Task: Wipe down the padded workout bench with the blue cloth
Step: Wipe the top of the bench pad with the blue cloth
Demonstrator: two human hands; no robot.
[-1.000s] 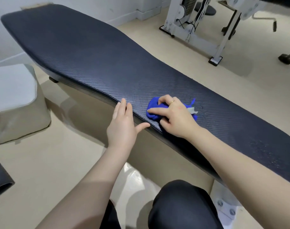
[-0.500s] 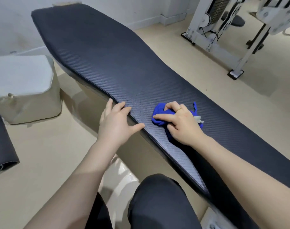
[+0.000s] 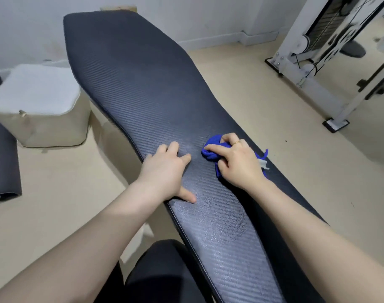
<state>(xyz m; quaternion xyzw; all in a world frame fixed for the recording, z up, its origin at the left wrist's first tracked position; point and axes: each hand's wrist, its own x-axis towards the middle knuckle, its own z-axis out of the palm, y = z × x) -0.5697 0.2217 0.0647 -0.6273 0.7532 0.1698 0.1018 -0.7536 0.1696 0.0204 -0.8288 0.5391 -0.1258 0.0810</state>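
Cloth (image 3: 210,149), vivid blue, bunched under right hand (image 3: 239,162).

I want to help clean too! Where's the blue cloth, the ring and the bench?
blue cloth (image 3: 209,153): head view, bunched front end.
ring (image 3: 237,142): head view, gold band on a finger.
bench (image 3: 142,79): head view, bare dark padding.

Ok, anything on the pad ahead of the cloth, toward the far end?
Nothing visible. The right hand grips the blue cloth on the bench, whose pad lies bare to its far end. The left hand rests flat beside the cloth, at the near edge, not ahead of it.
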